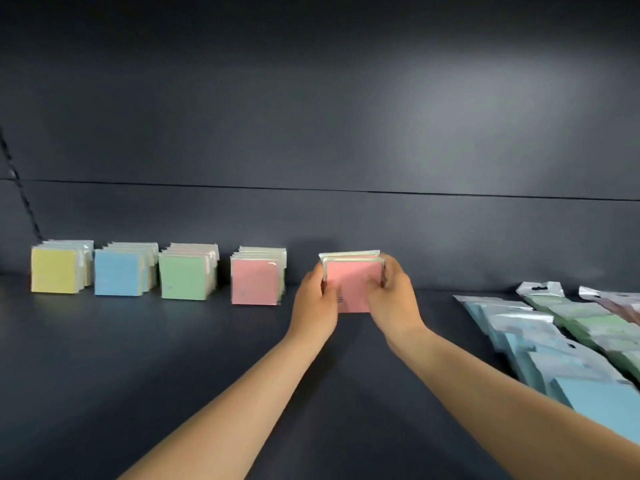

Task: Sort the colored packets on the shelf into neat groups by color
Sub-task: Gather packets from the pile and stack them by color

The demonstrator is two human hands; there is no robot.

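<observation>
Four upright groups of square packets stand in a row near the back of the dark shelf: yellow (55,270), blue (117,273), green (183,277) and pink (255,281). Right of them, both my hands hold a small stack of pink packets (353,277) upright on the shelf. My left hand (315,299) grips its left edge and my right hand (393,294) grips its right edge. My fingers hide the lower corners of the stack.
At the right, long hang-tab pouches lie in overlapping rows: light blue ones (540,344), green ones (588,320) and pinkish ones (620,304) at the frame edge. The shelf's dark back wall (311,150) rises just behind the packets. A slotted upright (20,188) stands far left.
</observation>
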